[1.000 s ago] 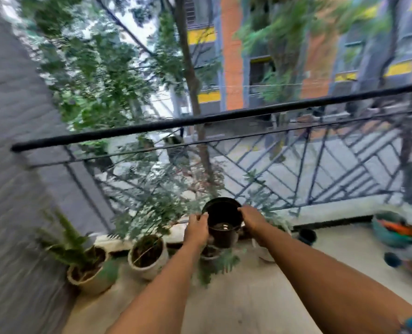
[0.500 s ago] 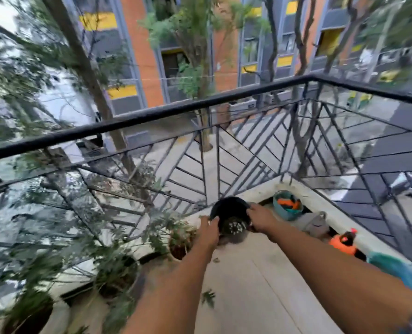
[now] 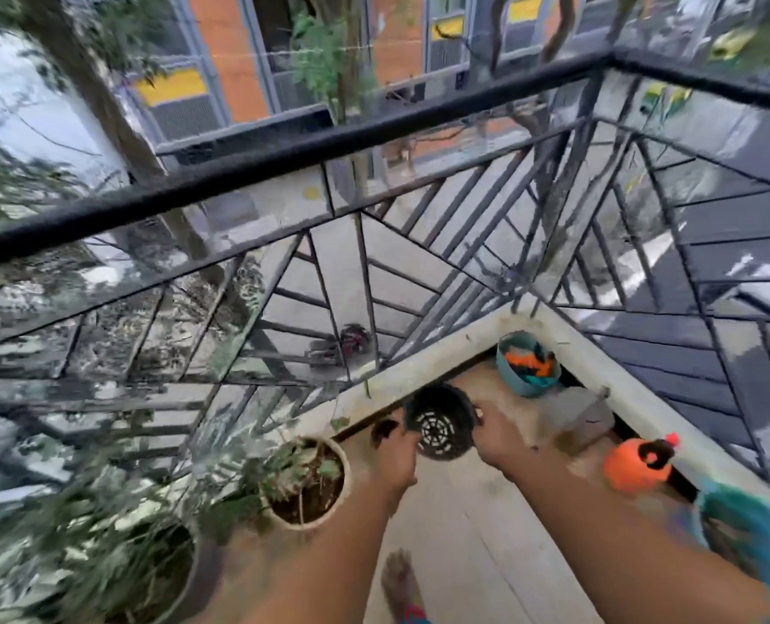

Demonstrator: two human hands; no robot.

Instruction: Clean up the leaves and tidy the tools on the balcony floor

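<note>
Black plastic pot (image 3: 439, 421) now tipped bottom-up, carried rightward from plant row — left hand (image 3: 396, 452) and right hand (image 3: 498, 436) both curled on its sides; teal tool bucket (image 3: 527, 364) just beyond right hand — likely drop-off.

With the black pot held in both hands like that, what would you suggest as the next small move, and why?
Probably carry the black pot, gripped by the left hand and right hand, on toward the balcony corner and set it down beside the teal bowl. It is tipped so its perforated base shows, and the floor there looks free.
</note>
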